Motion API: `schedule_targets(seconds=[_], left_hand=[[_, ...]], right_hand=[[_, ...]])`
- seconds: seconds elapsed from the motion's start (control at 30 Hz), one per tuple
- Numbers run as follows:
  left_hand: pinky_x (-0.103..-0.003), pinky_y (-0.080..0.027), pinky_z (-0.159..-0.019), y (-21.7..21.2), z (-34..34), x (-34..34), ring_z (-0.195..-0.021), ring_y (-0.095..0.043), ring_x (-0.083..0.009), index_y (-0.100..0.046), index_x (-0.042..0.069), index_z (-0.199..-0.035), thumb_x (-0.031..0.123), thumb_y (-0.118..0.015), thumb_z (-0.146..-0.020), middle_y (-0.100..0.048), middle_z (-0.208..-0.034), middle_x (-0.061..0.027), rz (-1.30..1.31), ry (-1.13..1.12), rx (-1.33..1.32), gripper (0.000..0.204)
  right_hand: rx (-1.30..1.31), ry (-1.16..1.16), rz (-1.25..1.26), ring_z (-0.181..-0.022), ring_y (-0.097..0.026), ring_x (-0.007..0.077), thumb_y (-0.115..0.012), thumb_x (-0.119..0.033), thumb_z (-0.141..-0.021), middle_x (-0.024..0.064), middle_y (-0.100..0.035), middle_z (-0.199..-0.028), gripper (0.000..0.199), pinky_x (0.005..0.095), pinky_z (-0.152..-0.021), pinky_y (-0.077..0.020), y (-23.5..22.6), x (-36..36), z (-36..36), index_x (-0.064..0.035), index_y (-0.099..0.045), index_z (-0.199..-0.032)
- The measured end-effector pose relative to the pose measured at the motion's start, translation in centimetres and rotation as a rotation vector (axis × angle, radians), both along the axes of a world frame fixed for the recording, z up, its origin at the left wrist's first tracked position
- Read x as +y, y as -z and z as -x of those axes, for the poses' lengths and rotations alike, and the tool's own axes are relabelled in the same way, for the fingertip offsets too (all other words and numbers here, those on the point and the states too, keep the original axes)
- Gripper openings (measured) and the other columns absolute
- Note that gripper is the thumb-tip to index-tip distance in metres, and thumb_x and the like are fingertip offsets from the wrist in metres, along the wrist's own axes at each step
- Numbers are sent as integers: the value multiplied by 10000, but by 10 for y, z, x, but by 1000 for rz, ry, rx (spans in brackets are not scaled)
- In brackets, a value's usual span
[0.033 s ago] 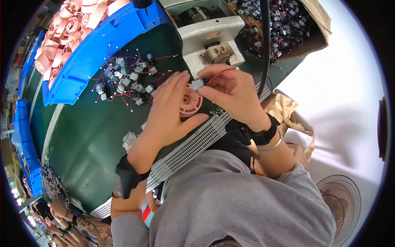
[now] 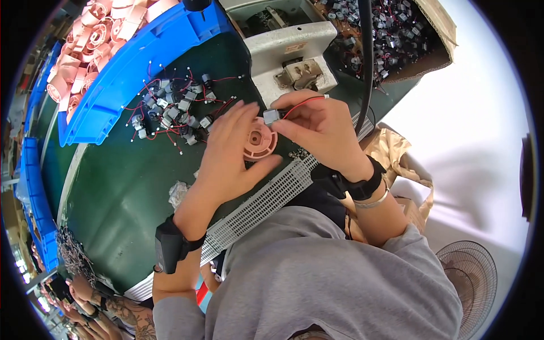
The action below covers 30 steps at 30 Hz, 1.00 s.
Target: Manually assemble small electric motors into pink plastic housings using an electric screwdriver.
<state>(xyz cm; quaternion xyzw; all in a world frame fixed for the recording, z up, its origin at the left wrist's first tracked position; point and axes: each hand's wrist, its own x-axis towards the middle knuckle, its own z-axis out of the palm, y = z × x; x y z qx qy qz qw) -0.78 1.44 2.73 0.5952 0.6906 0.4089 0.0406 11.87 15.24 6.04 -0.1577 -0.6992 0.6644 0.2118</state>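
Between the thumb and fingers of my right hand (image 2: 318,126) is a small grey motor (image 2: 271,117) with a red wire trailing over the fingers. It is held just above the upper right rim of a round pink plastic housing (image 2: 262,145). My left hand (image 2: 229,153) reaches around the housing's left side, thumb spread away from the fingers. Part of the housing is hidden behind that hand; whether the palm touches it I cannot tell. Beyond my left fingers, a loose pile of similar motors (image 2: 177,110) with red wires lies on the green table (image 2: 122,195).
A blue bin (image 2: 136,65) of pink housings stands at the far left. The pale metal machine (image 2: 292,42) is straight ahead, and a cardboard box (image 2: 422,68) of motors is at far right. Small screws (image 2: 298,153) lie near a perforated strip (image 2: 260,198). A black cable (image 2: 365,62) hangs at right.
My left hand has shifted slightly left, and the pink housing has moved a little the same way. My right hand keeps its pinch on the motor, almost still.
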Motion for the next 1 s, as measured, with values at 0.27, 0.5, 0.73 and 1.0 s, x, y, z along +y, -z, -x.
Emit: schedule_targets(seconds=[0.27, 0.5, 0.73, 1.0], left_hand=[[-424, -420, -847, 28, -14, 2, -991, -546, -327, -536, 47, -1095, 253, -841, -555, -575, -1073, -123, -153, -218, -101, 654], [-417, -420, -872, -11, -11, -15, -1033, -521, -326, -503, 35, -1180, 264, -849, -542, -538, -1123, -154, -128, -132, -14, 761], [-413, -381, -971, 9, -15, -15, -1151, -474, -350, -440, 21, -1258, 187, -813, -602, -516, -1170, -168, 1, -211, -287, 773], [-415, -428, -814, 21, -19, -3, -936, -528, -327, -489, 37, -1098, 139, -775, -597, -532, -1034, -142, -223, -187, -372, 586]], right_hand=[[22, -60, -386, -712, -647, 139, -687, -44, -757, 84, -616, -860, 209, 241, -635, -522, -5, 2, 14, 3, -633, -953], [-5, -38, -412, -734, -634, 125, -687, -13, -752, 82, -625, -917, 213, 231, -660, -515, -5, 7, 8, 11, -637, -957], [-135, -89, -439, -723, -621, 118, -726, -32, -728, 75, -632, -926, 250, 225, -650, -507, -7, -3, 9, 9, -640, -959], [-28, -92, -529, -657, -592, 213, -721, -119, -705, 95, -585, -790, 205, 290, -611, -485, -1, -13, 16, -42, -622, -866]])
